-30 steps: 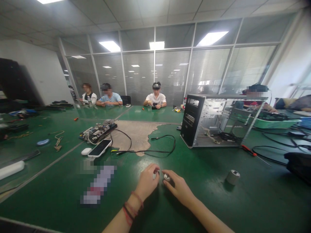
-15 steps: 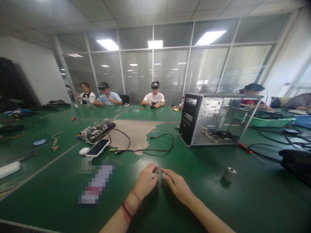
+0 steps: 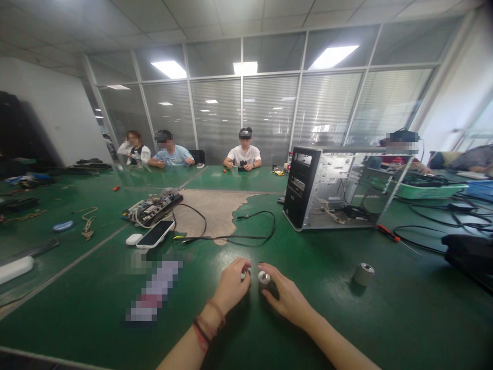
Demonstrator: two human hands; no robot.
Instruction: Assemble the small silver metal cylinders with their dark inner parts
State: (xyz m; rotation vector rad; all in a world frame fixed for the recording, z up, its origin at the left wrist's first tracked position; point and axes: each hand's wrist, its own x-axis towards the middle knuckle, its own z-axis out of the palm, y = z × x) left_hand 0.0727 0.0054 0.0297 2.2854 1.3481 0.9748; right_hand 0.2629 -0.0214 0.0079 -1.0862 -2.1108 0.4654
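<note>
My left hand point(image 3: 231, 282) is closed, its fingers curled round a small pale metallic piece point(image 3: 243, 276) that is mostly hidden. Just right of it, a short silver metal cylinder point(image 3: 264, 280) with a hole in its top is upright between the thumb and fingers of my right hand point(image 3: 287, 295). The right thumb lies along its near side and the fingers reach past its far side. A similar metal cylinder point(image 3: 363, 275) stands apart on the green table point(image 3: 323, 318), to the right of both hands.
Ahead on the right stands an opened computer case point(image 3: 304, 190), with a screwdriver point(image 3: 395, 237) beside it. A black cable point(image 3: 269, 236), a phone point(image 3: 156, 234) and a circuit assembly point(image 3: 152, 208) lie ahead and left. Several people sit across the table.
My right hand has turned and its fingers have spread somewhat, so the cylinder beside them, mostly hidden before, now shows its top and side. My left hand has stayed almost still.
</note>
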